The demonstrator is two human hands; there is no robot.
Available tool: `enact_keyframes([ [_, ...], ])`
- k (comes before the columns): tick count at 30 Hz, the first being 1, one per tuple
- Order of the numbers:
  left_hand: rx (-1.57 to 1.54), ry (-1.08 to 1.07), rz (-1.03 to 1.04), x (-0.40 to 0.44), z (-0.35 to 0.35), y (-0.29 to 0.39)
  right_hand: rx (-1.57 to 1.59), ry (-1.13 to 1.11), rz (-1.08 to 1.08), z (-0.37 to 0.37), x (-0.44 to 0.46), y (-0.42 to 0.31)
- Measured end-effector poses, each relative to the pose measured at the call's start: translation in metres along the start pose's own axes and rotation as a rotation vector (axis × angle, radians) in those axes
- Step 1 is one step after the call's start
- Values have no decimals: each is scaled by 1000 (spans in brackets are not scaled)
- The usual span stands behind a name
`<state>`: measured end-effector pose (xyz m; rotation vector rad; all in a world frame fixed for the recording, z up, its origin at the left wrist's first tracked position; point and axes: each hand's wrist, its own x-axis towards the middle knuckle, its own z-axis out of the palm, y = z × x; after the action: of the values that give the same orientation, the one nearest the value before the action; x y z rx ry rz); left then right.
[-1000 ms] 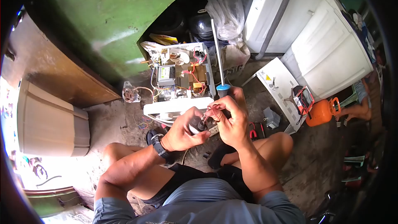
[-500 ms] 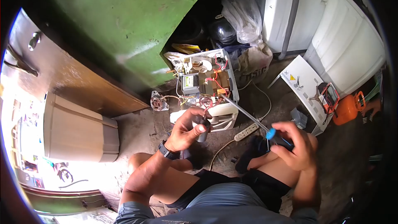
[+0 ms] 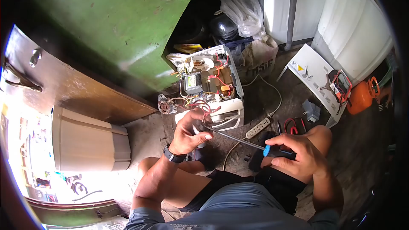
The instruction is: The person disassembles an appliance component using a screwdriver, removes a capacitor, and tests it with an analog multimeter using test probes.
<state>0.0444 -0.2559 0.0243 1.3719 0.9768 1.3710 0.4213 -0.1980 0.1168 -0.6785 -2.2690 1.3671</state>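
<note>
My left hand (image 3: 185, 137) is closed around a dark cylindrical capacitor (image 3: 198, 127), mostly covered by the fingers, with reddish wires (image 3: 205, 107) at its top. My right hand (image 3: 305, 155) grips the dark handle of a long screwdriver (image 3: 238, 139) with a blue collar. Its shaft points left, and the tip is at the capacitor's upper end beside my left fingers; exact contact is too small to tell. Just beyond the left hand sits an opened appliance (image 3: 237, 79), its wiring exposed, with a transformer (image 3: 193, 83) inside.
A small motor-like part (image 3: 166, 104) lies left of the appliance. On the floor to the right are a power strip (image 3: 258, 127), a grey block (image 3: 311, 110) and red test leads (image 3: 291, 126). Farther right, a white metal cover (image 3: 310, 70) carries a meter (image 3: 339, 87) near an orange container (image 3: 360, 98).
The screwdriver has swung down and left, its tip going from the appliance's edge to the capacitor in my left hand. My right hand has lowered slightly. The view has shifted a little.
</note>
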Motion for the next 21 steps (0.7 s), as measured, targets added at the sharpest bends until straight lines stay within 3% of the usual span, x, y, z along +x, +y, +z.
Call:
enact_keyframes([
  [7, 30, -52, -13, 0, -2, 2, -129, 45, -121, 3, 4, 6],
  [17, -40, 88, -72, -3, 12, 11, -215, 192, -104, 41, 0, 26],
  [21, 143, 144, -72, 0, 20, 7, -308, 253, -153, 50, 4, 25],
])
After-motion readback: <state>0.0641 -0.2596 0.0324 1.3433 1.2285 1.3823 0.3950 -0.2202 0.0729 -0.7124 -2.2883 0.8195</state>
